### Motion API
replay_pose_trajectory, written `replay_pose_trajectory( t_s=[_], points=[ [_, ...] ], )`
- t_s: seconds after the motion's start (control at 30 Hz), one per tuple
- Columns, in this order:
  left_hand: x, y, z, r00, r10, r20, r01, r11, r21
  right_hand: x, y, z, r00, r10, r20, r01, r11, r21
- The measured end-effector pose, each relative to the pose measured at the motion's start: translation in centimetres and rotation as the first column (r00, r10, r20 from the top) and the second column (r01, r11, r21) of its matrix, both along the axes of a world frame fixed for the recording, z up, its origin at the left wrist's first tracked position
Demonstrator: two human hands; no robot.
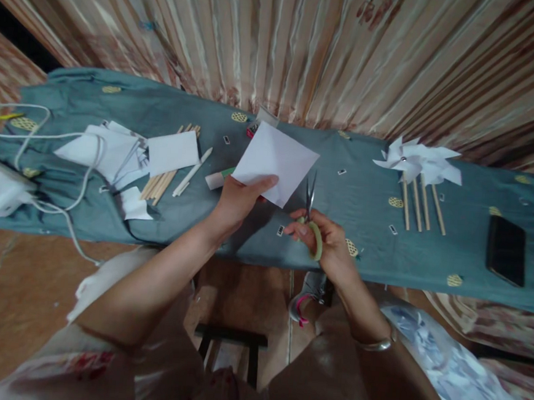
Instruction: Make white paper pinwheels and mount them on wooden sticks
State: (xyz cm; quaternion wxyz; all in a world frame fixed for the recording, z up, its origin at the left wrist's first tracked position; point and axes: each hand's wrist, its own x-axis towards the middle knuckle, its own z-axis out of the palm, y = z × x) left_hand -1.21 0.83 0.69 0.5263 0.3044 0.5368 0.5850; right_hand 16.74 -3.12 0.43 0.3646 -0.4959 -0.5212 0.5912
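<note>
A square sheet of white paper (282,158) is pinched at its lower corner by my left hand (241,201), thumb on top. The sheet is held above the table and shows faint creases. My right hand (326,238) grips scissors (311,197) with yellow-green handles. Their blades point up and away from me, just right of the paper and apart from it. Under and behind the paper, a small green-and-white item (215,179) and a little red object (251,130) are partly hidden.
White paper pinwheels (418,159) on wooden sticks lie to the right, near a black phone (506,251). Leftward are paper sheets (109,150), wooden sticks (159,185), a white pen (193,172) and a white corded device (0,185). A patterned curtain (279,47) hangs behind the table.
</note>
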Motion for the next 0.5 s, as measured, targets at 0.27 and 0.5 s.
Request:
replay_pose_trajectory(
  t_s=[0.27, 0.5],
  points=[
    [-0.5, 0.2, 0.2, 1.0, 0.01, -0.019, -0.009, 0.999, 0.04, -0.6, -1.4, -0.8, 0.98, 0.179, -0.083, -0.19, 0.971, -0.149],
    [-0.1, 0.0, 0.2, 0.999, 0.012, -0.044, -0.012, 1.0, 0.012, -0.8, -1.0, -0.6, 0.981, 0.17, -0.092, -0.185, 0.964, -0.192]
  ],
)
